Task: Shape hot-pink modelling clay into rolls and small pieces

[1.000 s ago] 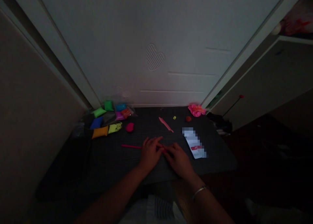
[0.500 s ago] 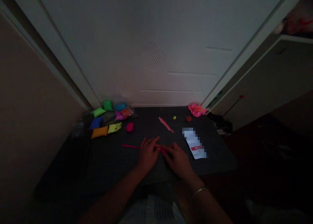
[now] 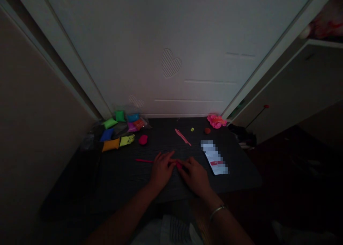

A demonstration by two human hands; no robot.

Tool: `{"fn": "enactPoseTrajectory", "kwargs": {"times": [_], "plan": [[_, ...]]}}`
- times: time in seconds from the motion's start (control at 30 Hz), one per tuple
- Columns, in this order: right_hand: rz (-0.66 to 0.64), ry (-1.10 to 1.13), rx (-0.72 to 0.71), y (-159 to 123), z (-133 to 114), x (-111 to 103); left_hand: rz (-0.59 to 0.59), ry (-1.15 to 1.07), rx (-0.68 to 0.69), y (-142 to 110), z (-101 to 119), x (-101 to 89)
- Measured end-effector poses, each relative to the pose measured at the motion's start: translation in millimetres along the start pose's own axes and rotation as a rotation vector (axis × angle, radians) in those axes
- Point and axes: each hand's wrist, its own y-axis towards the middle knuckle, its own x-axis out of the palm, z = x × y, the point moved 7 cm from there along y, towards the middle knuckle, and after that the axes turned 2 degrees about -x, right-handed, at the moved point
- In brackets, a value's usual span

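A long, thin pink clay strip (image 3: 144, 161) lies across the dark tabletop, its left part bare and its middle hidden by my left hand (image 3: 162, 166). That hand rests over the strip, upper fingers stretched out, thumb and index finger closed at the strip's right part. Against it, my right hand (image 3: 193, 171) pinches a pink clay end (image 3: 179, 164) between thumb and fingers. Both hands' fingertips nearly meet there. Behind my left hand sits a rounded pink clay lump (image 3: 143, 140). Pink modelling tools (image 3: 183, 137) lie beyond my hands.
Several coloured clay packets (image 3: 111, 144) cluster at the back left. A phone (image 3: 213, 157) with a lit, blurred screen lies right of my right hand. Behind it are a pink flower-like piece (image 3: 217, 121), a reddish-brown lump (image 3: 207, 130) and a tiny yellow bit (image 3: 192, 129). A white panel (image 3: 171, 105) bounds the back.
My left hand has shifted slightly left along the strip, baring more pink clay between the two hands. My right hand stays nearly in place, and the view has shifted a little.
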Motion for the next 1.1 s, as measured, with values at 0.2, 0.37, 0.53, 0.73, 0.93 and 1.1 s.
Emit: {"fn": "enactPoseTrajectory", "kwargs": {"times": [0.2, 0.37, 0.53, 0.73, 0.93, 1.1], "plan": [[0.081, -0.004, 0.074, -1.2, 1.3, 0.5, 0.008, -0.035, -0.023, -0.4, -1.0, -2.4], [0.071, -0.019, -0.016, -2.1, -4.5, 1.2, 0.012, -0.036, -0.014, -0.1, -1.7, -1.7], [0.086, -0.031, 0.043, -1.0, -1.0, 3.9, 0.013, -0.041, -0.044, -0.1, -3.3, -2.4], [0.09, -0.033, -0.005, -1.1, -4.8, 4.1, 0.025, -0.061, -0.034, 0.4, -4.3, -1.9], [0.067, -0.038, 0.017, 1.6, -3.9, 5.5, 0.044, -0.08, -0.044, 0.1, -4.6, -2.7], [0.073, -0.045, 0.057, 2.2, -5.7, 5.2, 0.035, -0.082, -0.05, 0.0, -3.6, -4.0]]}}
